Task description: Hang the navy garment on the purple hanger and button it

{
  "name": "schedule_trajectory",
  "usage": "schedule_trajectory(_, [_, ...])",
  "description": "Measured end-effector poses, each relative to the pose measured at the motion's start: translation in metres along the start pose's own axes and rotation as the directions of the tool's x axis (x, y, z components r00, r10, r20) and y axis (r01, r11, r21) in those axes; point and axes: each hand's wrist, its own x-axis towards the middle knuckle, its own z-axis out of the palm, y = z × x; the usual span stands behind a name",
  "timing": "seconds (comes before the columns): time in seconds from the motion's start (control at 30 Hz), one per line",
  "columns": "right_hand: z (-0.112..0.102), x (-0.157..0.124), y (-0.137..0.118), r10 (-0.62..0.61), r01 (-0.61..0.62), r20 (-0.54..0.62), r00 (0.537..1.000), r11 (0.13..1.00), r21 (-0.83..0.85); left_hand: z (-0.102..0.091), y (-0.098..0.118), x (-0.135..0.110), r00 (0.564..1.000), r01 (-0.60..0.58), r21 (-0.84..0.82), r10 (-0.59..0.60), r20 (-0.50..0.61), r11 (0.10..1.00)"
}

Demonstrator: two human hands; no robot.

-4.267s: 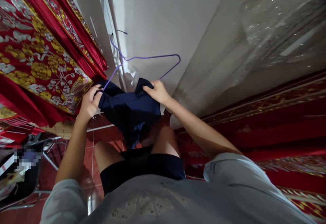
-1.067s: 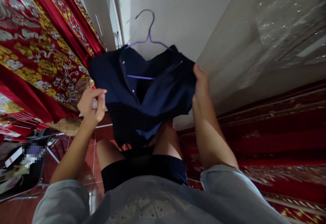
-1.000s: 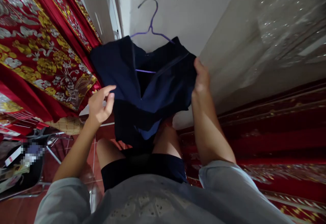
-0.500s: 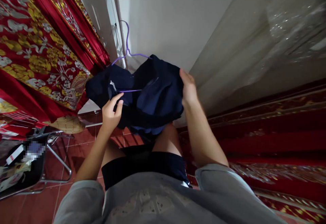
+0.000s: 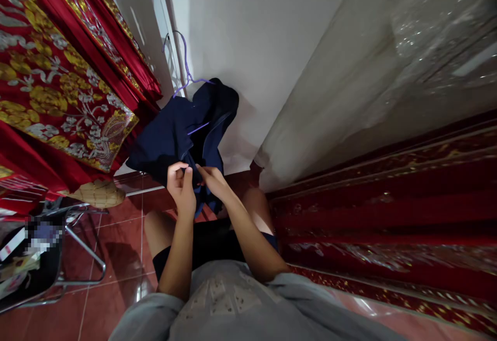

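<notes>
A dark blue jacket [image 5: 159, 136] hangs, front parted, on a purple wire hanger [image 5: 188, 76] against the white wall. Part of the hanger's lower bar shows through the front opening. My left hand [image 5: 181, 190] is closed, thumb and fingers pinching the jacket's front edge below the opening. Close beside it on the right, my right hand [image 5: 215, 181] is closed on the same front area, its fingertips partly hidden by the cloth. Whatever small part lies between the fingertips is too dark to make out.
Red cloth with gold and silver embroidery [image 5: 50, 72] hangs at the left. Below it stands a black chair [image 5: 50, 263] with things on it. Clear plastic sheeting [image 5: 427, 35] and red fabric [image 5: 388, 211] line the right side. The floor is red tile [image 5: 116, 248].
My right hand has left the jacket's right side and come in beside my left hand at the front edge. The jacket's right side has swung inward, and my left hand has moved lower.
</notes>
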Motion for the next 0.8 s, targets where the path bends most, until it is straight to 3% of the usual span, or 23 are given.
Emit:
schedule_trajectory(0.1, [0.003, 0.007, 0.011, 0.051, -0.05, -0.056, 0.997, 0.999, 0.01, -0.007, 0.005, -0.001, 0.999, 0.038, -0.015, -0.038, -0.009, 0.999])
schedule_trajectory(0.2, [0.0, 0.007, 0.02, 0.073, -0.06, -0.093, 0.993, 0.989, 0.134, -0.016, 0.01, 0.001, 0.996, 0.089, 0.022, -0.088, -0.022, 0.996])
schedule_trajectory(0.37, [-0.005, 0.0, 0.018, 0.096, -0.077, -0.073, 0.993, 0.972, 0.224, -0.014, 0.01, 0.0, 0.986, 0.168, -0.181, -0.164, 0.032, 0.969])
schedule_trajectory(0.5, [-0.008, -0.005, 0.013, 0.116, -0.097, -0.064, 0.991, 0.966, 0.241, -0.008, -0.023, -0.01, 0.953, 0.3, -0.247, -0.299, 0.044, 0.921])
schedule_trajectory(0.63, [-0.007, -0.006, 0.013, 0.184, -0.165, -0.06, 0.981, 0.958, 0.235, -0.008, -0.072, -0.026, 0.922, 0.386, -0.149, -0.383, 0.052, 0.91])
schedule_trajectory(0.8, [0.0, -0.004, 0.022, 0.245, -0.238, -0.034, 0.969, 0.96, 0.147, -0.009, -0.104, -0.037, 0.929, 0.268, 0.108, -0.286, 0.233, 0.957])
